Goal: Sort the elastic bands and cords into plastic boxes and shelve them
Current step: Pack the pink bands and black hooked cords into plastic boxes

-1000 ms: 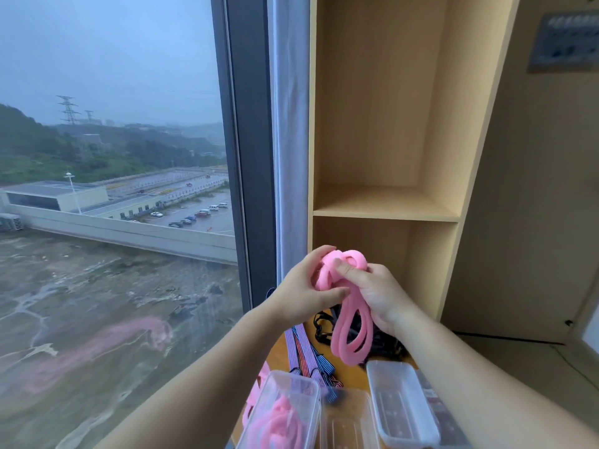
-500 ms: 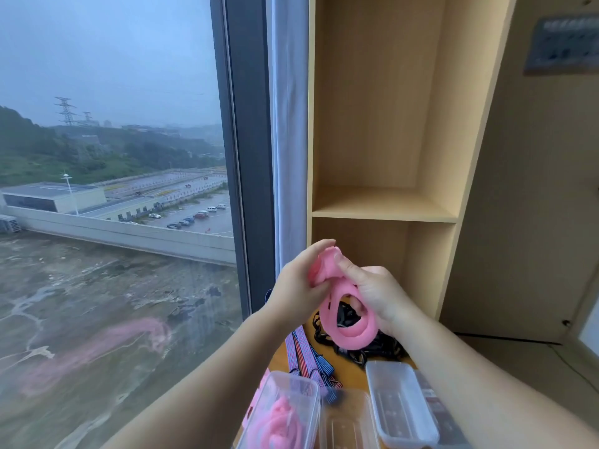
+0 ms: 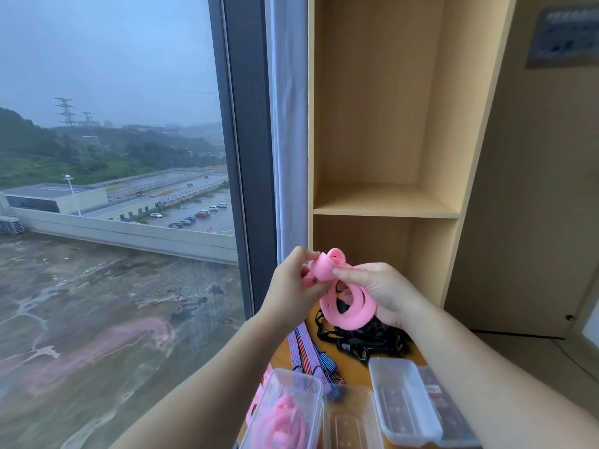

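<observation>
Against the left of the view stood a large window (image 3: 113, 189), and just beside its frame a light wooden shelf unit (image 3: 382, 202) showing two open compartments, one above the other. Below the unit lay a wooden desk top (image 3: 353, 367).

Three clear plastic boxes stood in a row at the desk's near edge. The left box (image 3: 285, 413) held coiled pink bands. What the middle box (image 3: 351, 422) and the right box (image 3: 402, 400) held could not be determined.

A tangle of black cords (image 3: 363, 338) lay on the desk between the boxes and the shelf unit. Striped cords (image 3: 308, 351) lay to its left, running down to the left box.

Both hands were raised in front of the lower compartment. The left hand (image 3: 291, 286) pinched the upper coil of a pink elastic band (image 3: 346, 306) between thumb and fingers. The right hand (image 3: 382, 290) had its thumb pressed on the same coil and its fingers curled round the lower loops. The band hung clear of the desk, directly above the black cords.
</observation>
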Available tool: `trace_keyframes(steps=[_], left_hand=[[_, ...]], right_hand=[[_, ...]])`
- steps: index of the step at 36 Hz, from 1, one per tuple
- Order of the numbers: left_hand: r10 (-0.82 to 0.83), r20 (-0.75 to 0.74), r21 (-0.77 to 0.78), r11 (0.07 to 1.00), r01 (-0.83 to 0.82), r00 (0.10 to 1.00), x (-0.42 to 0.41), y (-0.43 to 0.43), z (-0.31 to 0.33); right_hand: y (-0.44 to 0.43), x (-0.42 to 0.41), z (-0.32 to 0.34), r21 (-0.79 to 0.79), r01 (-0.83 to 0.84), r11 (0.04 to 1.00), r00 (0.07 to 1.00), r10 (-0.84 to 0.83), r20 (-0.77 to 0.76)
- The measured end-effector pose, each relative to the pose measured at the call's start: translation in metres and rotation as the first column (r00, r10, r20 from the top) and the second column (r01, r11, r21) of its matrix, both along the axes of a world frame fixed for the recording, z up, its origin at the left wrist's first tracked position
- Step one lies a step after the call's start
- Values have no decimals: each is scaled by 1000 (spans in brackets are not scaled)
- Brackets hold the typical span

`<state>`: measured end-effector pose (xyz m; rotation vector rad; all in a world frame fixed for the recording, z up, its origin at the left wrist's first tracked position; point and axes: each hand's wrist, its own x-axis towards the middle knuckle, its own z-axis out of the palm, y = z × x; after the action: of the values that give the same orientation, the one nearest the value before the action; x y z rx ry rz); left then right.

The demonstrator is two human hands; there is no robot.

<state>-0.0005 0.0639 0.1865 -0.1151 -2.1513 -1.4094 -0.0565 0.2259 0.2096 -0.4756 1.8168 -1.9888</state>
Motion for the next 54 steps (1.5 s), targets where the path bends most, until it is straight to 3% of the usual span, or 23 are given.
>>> trace_keyframes(steps=[4, 7, 16, 20, 28, 31, 37, 41, 48, 54], left_hand=[[72, 35, -75, 995, -69, 997, -2, 8, -2], [17, 108, -95, 995, -7, 994, -1, 9, -2], [-147, 326, 64, 989, 133, 934, -9, -7, 0], [-98, 254, -53, 992, 115, 962, -10, -3, -5], [118, 209, -62, 992, -107, 971, -4, 12, -19], [147, 211, -53, 989, -139, 966, -3, 21, -23], [89, 284, -168, 985, -41, 955, 0, 27, -25], [-29, 254, -224, 971, 88, 967, -1, 38, -26], [-229, 403, -19, 966, 258, 886, 0, 31, -51], [-1, 444, -107, 993, 54, 896, 5, 44, -74]], right_hand=[[0, -1, -4, 15, 85, 996, 995, -84, -51], [2, -2, -8, 51, 133, 990, 987, -128, -99], [13, -8, -2, 223, 58, 973, 963, 4, -270], [8, -6, -5, 116, 15, 993, 977, 11, -215], [-1, 4, -15, 36, 45, 998, 995, -41, -88], [-2, 8, -20, 83, 26, 996, 992, -15, -129], [8, 15, -27, 146, -56, 988, 983, 80, -165], [14, 15, -32, 213, 2, 977, 975, 46, -218], [38, 10, -47, 291, 2, 957, 957, 83, -278], [43, 18, -67, 302, 75, 950, 979, -12, -204]])
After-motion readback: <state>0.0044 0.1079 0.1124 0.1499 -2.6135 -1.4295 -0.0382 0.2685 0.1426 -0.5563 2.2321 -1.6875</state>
